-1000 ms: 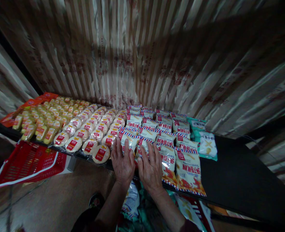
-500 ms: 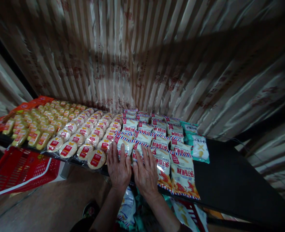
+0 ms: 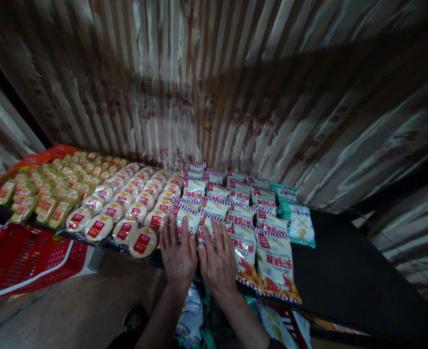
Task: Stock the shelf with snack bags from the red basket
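Observation:
Both my hands rest palm down on the front snack bags, fingers stretched out and nothing gripped. Beneath my left hand (image 3: 178,252) is a white snack bag (image 3: 186,215) with a red-and-blue striped edge, partly hidden by the fingers. My right hand (image 3: 218,257) lies just beside it, flat on a neighbouring bag of the same kind. Farther right, a matching snack bag (image 3: 276,266) with red lettering lies at the shelf's front edge. Left of my hands are rows of round wrapped crackers (image 3: 143,242) with red labels.
Small yellow wrapped snacks (image 3: 59,213) and an orange package (image 3: 50,154) are at the left. A green-and-white bag (image 3: 301,223) lies right of the rows on the black shelf (image 3: 352,271). Below are a red basket (image 3: 50,252) and more bags (image 3: 192,310). A striped curtain (image 3: 199,97) hangs behind.
Both hands stay nearly in the same place on the bags. The view has shifted very slightly, and the items at the left appear a little farther left.

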A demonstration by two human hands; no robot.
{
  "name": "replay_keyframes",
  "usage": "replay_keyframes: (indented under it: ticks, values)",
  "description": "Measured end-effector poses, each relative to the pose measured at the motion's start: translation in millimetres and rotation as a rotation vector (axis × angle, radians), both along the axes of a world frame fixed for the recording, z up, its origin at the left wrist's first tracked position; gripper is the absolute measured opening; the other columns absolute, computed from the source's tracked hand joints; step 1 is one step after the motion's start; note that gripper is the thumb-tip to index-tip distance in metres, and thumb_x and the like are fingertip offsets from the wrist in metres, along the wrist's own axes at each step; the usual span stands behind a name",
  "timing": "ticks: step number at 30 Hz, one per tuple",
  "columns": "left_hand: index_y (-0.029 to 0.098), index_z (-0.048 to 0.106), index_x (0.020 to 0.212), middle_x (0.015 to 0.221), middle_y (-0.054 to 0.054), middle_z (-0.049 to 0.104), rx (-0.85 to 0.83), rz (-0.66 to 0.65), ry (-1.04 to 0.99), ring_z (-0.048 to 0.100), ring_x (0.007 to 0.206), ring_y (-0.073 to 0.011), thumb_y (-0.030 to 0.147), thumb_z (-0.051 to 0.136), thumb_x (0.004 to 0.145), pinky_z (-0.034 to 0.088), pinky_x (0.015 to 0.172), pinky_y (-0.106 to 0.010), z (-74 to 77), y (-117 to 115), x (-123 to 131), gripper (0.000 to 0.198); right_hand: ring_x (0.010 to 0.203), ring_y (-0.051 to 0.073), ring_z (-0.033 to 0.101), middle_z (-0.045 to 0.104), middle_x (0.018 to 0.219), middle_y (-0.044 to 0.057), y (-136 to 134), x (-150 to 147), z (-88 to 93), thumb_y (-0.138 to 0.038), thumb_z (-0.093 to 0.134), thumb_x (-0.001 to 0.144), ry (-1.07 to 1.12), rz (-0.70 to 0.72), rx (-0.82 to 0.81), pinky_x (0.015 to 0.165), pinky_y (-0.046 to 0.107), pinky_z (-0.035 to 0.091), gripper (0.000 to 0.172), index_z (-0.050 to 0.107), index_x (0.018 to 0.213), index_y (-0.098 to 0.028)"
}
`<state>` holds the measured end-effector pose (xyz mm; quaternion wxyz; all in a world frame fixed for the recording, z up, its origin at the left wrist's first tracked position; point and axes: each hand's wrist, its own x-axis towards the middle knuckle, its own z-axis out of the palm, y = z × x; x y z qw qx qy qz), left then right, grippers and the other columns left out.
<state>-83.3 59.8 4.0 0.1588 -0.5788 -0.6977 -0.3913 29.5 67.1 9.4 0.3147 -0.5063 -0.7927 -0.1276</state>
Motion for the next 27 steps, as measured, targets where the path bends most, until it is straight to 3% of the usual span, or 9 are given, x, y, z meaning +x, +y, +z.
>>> replay_keyframes:
  ticks: [9,22,27]
  values:
    - [0.019,0.044,0.14,0.158,-0.014,0.02,0.096,-0.02,-0.02,0.018,0.145,-0.0343,0.022,0.056,0.086,0.026,0.112,-0.057,2.3,-7.2,0.1,0.056,0.144,0.032,0.021,0.036,0.151,0.014,-2.9,-2.3,3.5,-0.024,0.045,0.093,0.021,-0.002,-0.002,0.11,0.053,0.033,0.044,0.049,0.135,-0.016]
    - [0.02,0.046,0.138,0.152,-0.014,0.036,0.136,-0.07,-0.026,0.018,0.145,-0.0318,0.021,0.053,0.086,0.022,0.114,-0.057,1.9,-15.9,-2.5,0.052,0.145,0.032,0.017,0.025,0.157,0.01,-22.6,4.4,7.6,-0.025,0.047,0.092,0.043,0.036,-0.046,0.11,0.056,0.032,0.05,0.043,0.141,-0.022]
    - [0.015,0.053,0.129,0.14,-0.016,0.05,0.244,-0.223,-0.015,0.027,0.143,-0.0294,0.014,0.046,0.088,0.03,0.112,-0.054,-0.9,-31.5,2.3,0.042,0.145,0.028,0.019,0.033,0.153,0.013,-44.2,10.6,10.1,-0.022,0.044,0.092,0.022,0.074,-0.042,0.111,0.053,0.033,0.048,0.044,0.14,-0.017]
